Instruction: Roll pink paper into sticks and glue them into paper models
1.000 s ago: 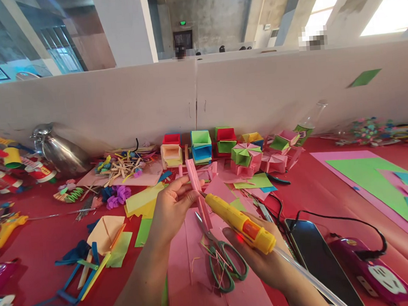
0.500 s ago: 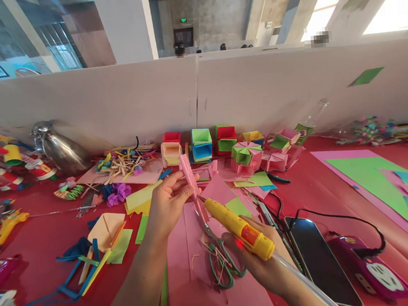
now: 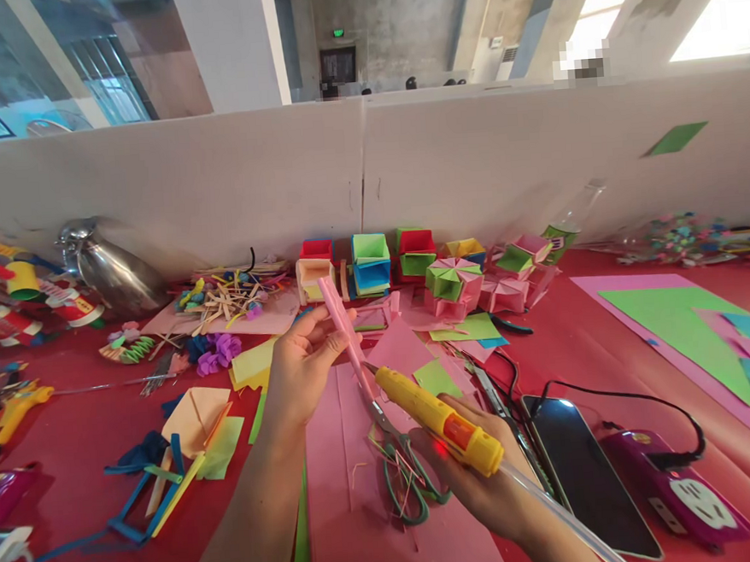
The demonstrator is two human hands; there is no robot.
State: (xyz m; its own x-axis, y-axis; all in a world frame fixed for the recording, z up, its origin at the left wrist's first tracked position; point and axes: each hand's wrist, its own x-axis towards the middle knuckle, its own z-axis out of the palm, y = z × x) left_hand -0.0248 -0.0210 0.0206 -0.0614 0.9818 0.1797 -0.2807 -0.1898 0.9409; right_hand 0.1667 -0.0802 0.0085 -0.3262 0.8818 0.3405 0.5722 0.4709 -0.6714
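Observation:
My left hand [image 3: 300, 363] pinches a folded pink paper strip [image 3: 341, 326] and holds it tilted above the table. In my right hand [image 3: 485, 487] is a yellow and orange hot glue gun [image 3: 439, 418]; its tip touches the lower part of the strip. A clear glue stick [image 3: 562, 516] sticks out behind the gun. Under both hands a pink paper sheet [image 3: 344, 489] lies on the red table, with green-handled scissors [image 3: 407, 476] on it.
Coloured folded paper boxes [image 3: 370, 260] line the white partition. A phone [image 3: 584, 463] and a purple power strip [image 3: 685, 495] lie right. Green and pink sheets [image 3: 673, 316] lie far right. Craft sticks [image 3: 228, 300], a metal kettle [image 3: 108, 270] and another glue gun [image 3: 8, 414] are left.
My left hand has raised and tilted the pink strip a little to the left. The glue gun has stayed at the strip, shifting slightly down with my right hand.

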